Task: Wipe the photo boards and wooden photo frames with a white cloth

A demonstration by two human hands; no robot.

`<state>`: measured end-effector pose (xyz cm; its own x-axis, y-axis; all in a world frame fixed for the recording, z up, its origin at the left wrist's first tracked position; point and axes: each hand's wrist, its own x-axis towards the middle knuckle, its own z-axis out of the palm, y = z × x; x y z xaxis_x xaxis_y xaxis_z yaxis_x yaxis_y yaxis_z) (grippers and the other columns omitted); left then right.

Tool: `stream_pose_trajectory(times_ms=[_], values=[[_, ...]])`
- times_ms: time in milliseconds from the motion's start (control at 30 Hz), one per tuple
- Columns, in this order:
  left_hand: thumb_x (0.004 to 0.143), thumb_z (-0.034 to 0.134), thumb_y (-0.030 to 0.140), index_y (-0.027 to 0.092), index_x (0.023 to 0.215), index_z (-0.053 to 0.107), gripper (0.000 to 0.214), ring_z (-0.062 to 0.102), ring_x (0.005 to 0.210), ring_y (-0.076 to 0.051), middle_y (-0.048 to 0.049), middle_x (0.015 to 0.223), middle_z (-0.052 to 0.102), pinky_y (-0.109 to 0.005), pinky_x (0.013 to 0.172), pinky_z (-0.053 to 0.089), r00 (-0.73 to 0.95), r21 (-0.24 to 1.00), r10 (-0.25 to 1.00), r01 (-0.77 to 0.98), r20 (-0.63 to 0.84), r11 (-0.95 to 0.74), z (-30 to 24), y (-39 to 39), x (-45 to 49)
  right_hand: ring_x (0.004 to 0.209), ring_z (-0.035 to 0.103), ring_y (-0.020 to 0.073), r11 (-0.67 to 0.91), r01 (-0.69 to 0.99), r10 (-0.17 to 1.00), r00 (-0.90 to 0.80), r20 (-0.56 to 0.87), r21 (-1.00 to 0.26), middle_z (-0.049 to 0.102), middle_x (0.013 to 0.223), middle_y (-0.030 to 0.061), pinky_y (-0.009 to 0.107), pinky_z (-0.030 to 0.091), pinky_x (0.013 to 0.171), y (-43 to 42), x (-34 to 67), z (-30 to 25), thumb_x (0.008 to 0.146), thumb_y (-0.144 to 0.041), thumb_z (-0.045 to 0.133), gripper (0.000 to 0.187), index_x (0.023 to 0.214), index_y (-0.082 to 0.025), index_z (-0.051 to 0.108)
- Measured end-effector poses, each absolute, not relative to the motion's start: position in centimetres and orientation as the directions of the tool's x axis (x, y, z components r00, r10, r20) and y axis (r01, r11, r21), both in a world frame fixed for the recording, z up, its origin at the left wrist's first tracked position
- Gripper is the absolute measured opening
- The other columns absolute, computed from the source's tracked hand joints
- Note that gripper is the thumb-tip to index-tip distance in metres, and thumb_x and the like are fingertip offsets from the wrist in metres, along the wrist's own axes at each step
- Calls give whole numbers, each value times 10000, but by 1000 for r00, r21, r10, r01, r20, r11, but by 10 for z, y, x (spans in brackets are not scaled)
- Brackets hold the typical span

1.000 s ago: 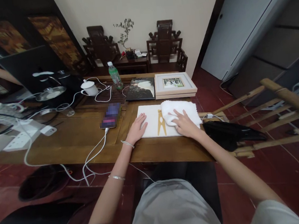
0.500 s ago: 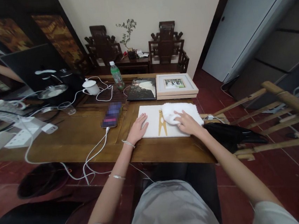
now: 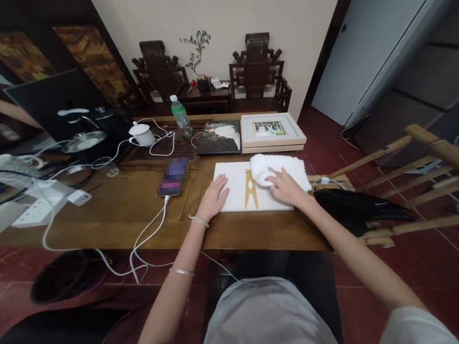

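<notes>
Pale wall at the back, red tiled floor below, and before us a brown wooden surface along which we log items outward from the hands. Our right hand rests on a bunched white cloth, index finger stretched over it; whether the remaining fingers grip the fabric we cannot tell. Our left hand lies flat on the left edge of a white board, thumb spread from the fingers, holding nothing; a thin band circles that wrist. The board lies flat on the surface near its front edge, the cloth covering its upper right part. Between the hands we note a yellow, A-shaped figure on the board, its narrow end away from us, just beside the cloth. Beyond the board lie a pale frame with a small picture and, just left of it, a dark picture panel. Left of the board we record a phone, screen obscured, with a white cable plugged in. Farther off stand a green-labelled bottle and a lidded white cup; a clear cup lies on its side near a glass-lidded pot. At far left, another person's forearm shows behind a dark screen.
</notes>
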<state>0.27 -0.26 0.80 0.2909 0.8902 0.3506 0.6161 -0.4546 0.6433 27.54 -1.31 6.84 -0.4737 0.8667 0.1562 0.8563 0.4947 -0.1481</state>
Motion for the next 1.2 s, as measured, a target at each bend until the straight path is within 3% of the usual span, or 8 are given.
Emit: stream_pose_trajectory(times_ms=[200,300,533,800,967,1200], values=[[918,439,384,121,1288,564,471,385,1376,-259,-145,1431,481,-464,1164,271,289,651,886,602,363,-463,7,-2,4,1397,306,316,636,745,771,-621,139,-200,521,1396,126,617,210,1126,-105,285,71,723,-41,461,404,1037,-176,676],[918,435,381,133,1292,563,466,388,1375,-254,-131,1433,481,-473,1162,273,288,645,886,609,363,-462,7,-2,4,1382,340,304,649,723,758,-641,120,-236,540,1373,143,612,221,1128,-115,289,76,712,-34,459,420,1042,-177,675],[919,434,386,115,1295,561,481,385,1378,-248,-140,1429,482,-456,1157,287,289,627,888,630,359,-459,8,-2,3,1368,371,273,544,820,839,-525,145,-176,526,1385,156,537,222,1138,-33,286,67,769,-86,437,415,1120,-146,649],[916,439,386,158,1307,552,466,377,1382,-247,-112,1438,479,-468,1159,275,300,637,888,620,348,-459,8,-2,1,1362,373,306,488,853,868,-453,204,-184,579,1315,189,578,224,1096,40,277,64,788,-78,379,451,1173,-93,615],[915,436,392,147,1298,557,471,383,1378,-251,-128,1434,480,-471,1159,270,287,643,892,620,349,-451,8,-2,3,1379,343,309,523,836,849,-494,188,-166,521,1376,201,582,193,1119,-9,280,63,759,-72,423,426,1125,-100,638],[914,431,384,70,1279,564,500,384,1376,-276,-186,1425,472,-472,1160,270,287,650,890,608,356,-456,8,-2,5,1392,314,324,656,724,753,-644,130,-215,528,1387,138,622,210,1126,-109,286,75,698,-33,461,385,983,-164,684]])
